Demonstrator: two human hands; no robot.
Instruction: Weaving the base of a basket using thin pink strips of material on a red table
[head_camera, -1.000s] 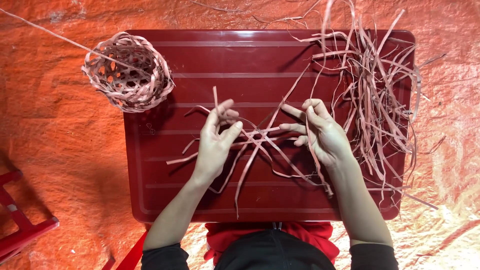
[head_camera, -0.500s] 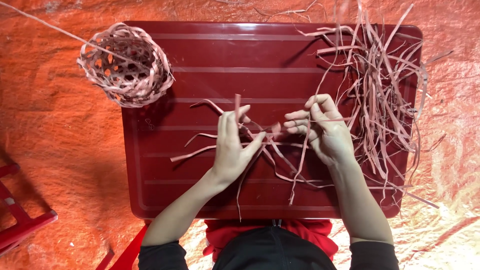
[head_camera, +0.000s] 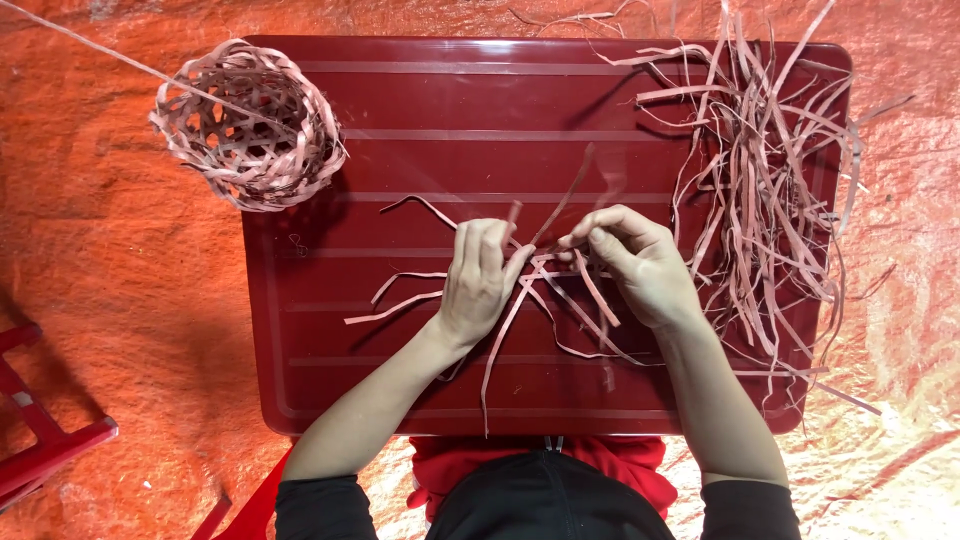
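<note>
Bench (head_camera: 400, 390), centre: our left hand (head_camera: 478, 280) and right hand (head_camera: 640, 262) pinch crossed strips (head_camera: 560, 290), barely started; finished basket (head_camera: 248, 125) upper left; loose pile (head_camera: 770, 190) right, unused.

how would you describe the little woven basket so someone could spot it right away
Start at the dark red table on the orange sheet, then go to its far left corner. The woven basket sits there, overhanging the edge, a round open-weave cup of pale strips. Unlike the loose strips piled at the right, it is already formed.
</note>
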